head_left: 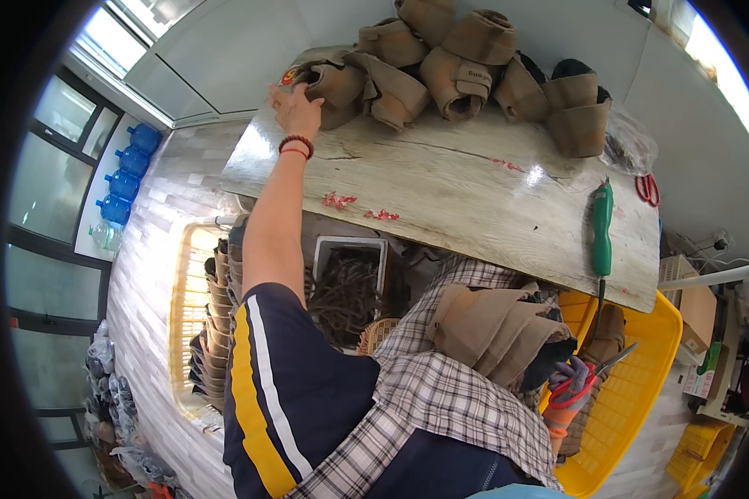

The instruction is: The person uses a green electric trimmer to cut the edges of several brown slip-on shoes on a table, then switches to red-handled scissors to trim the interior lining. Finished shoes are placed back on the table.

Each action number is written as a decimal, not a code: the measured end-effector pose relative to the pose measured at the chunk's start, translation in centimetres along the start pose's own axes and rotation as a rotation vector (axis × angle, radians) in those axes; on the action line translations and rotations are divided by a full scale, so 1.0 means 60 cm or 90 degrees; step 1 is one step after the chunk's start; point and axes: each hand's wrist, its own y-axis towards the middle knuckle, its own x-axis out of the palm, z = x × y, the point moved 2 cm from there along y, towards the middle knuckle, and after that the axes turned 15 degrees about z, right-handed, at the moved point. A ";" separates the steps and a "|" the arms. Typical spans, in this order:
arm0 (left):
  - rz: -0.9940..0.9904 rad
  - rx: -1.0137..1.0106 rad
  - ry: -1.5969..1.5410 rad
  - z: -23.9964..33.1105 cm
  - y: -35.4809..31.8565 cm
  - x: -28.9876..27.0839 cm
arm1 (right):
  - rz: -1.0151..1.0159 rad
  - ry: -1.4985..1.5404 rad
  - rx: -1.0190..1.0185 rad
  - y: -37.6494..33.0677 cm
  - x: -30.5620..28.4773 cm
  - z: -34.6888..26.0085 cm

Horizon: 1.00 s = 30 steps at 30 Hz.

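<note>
My left hand [295, 112] reaches across the table to its far left corner, fingers spread at the edge of a curled brown fabric piece [334, 93]. Whether the fingertips press on it I cannot tell. In a grey and orange glove, my right hand [564, 389] is closed round red-handled scissors [612, 363], blades pointing up to the right. Beside it, a bundle of similar tan pieces with dark lining [495, 333] lies on my checked apron [449, 403]. More curled brown pieces [466, 71] are heaped along the table's back.
A green corded hand tool [602, 229] lies on the right of the table [441, 179], near a second red-handled tool [647, 190] and a plastic bag [628, 145]. A yellow basket [641, 416] stands right, a pale basket [183, 316] left, and a white box of strips [351, 241] below.
</note>
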 end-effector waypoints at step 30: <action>-0.771 -1.065 -1.159 0.132 -0.345 -0.268 | -0.248 -0.570 -0.866 -0.032 0.189 -0.317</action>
